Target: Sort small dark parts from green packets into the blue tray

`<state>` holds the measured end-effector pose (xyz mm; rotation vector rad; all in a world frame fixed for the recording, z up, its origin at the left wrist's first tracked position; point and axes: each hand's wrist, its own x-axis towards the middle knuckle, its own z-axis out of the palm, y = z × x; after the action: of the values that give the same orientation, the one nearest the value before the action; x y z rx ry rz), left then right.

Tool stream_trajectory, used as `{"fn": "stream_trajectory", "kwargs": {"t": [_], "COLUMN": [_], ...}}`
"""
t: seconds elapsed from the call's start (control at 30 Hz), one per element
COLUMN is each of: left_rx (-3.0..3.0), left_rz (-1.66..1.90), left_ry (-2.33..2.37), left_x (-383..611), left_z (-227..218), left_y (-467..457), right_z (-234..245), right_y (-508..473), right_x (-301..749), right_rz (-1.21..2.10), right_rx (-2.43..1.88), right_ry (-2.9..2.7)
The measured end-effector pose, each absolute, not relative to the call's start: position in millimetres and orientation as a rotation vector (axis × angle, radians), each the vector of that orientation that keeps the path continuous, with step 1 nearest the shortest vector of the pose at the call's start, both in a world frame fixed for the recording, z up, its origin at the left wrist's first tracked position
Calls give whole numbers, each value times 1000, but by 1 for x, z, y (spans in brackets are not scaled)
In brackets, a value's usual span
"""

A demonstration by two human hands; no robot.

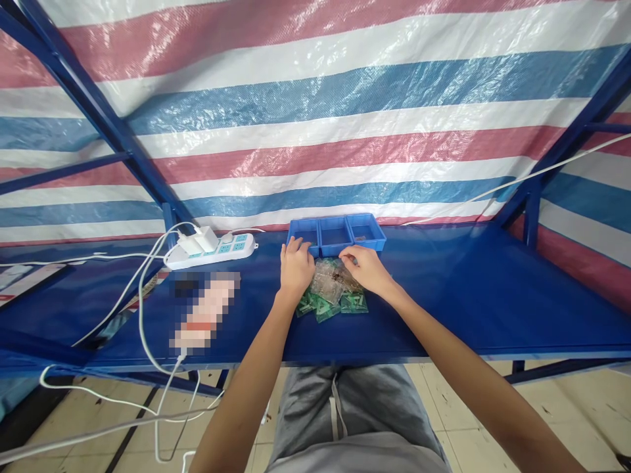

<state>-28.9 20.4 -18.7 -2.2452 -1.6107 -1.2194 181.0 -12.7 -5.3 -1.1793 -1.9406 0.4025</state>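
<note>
My left hand point(296, 266) rests on the blue table, fingers stretched forward and touching the front edge of a blue three-compartment tray point(336, 236). My right hand point(363, 268) lies just right of it with fingers curled in a pinch over a pile of small clear plastic bags point(329, 284). Green bags point(325, 307) lie at the near side of the pile. What the right fingers pinch is too small to make out. The tray's right compartment holds a few small dark pieces.
A white power strip point(213, 251) with plugged chargers and white cables point(142, 309) sits at the left. A blurred-out object point(204, 314) lies near the table's front edge point(374, 355). Blue metal frame posts point(532, 210) and a striped tarp stand behind.
</note>
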Motion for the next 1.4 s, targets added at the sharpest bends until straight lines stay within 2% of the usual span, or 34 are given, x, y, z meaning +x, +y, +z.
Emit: {"fn": "stream_trajectory", "kwargs": {"t": [0.13, 0.23, 0.37, 0.5, 0.77, 1.07, 1.4], "left_rx": [-2180, -2370, -2772, -2887, -2872, -2682, -2683], "left_rz": [-1308, -1324, -1128, -983, -965, -1140, -1151], "left_ry": [-1600, -1534, -1385, -1347, -1489, -1618, -1591], "left_x": [-31, -29, -23, -20, -24, -19, -17], "left_z": [-6, 4, 6, 2, 4, -1, -1], "left_y": [14, 8, 3, 3, 5, 4, 4], "right_z": [-2, 0, -1, -6, -11, -12, -13], "right_y": [-16, -19, -19, -15, -9, -15, -21], "right_x": [184, 185, 186, 189, 192, 182, 174], "right_rz": [406, 441, 485, 474, 355, 172, 51], "right_rx": [-1137, -1072, -1050, -1128, -1279, -1365, -1446], "right_ry": [-2063, -2173, -2255, -2216, -2196, -2242, -2309]}}
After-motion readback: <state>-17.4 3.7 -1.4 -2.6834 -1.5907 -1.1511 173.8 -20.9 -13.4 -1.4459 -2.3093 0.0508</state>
